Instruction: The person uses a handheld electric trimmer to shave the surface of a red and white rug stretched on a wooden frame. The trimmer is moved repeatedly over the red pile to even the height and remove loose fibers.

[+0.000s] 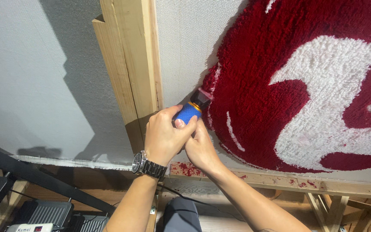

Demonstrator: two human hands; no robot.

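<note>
Both hands hold a blue-handled trimming tool [189,112] with an orange ring and a dark head pressed against the left edge of a red and white tufted rug [280,86]. My left hand [164,135], with a metal wristwatch [148,163] on the wrist, wraps the blue grip from the left. My right hand [201,148] supports the tool from below and behind. The rug pile sits on white backing cloth [181,43] stretched on a wooden frame [129,64].
A grey wall [35,77] lies left of the frame. The frame's lower wooden rail [323,184] carries red yarn fluff. A black cord [194,199] hangs beneath my hands. Dark cases and a white device [31,227] sit on the floor at lower left.
</note>
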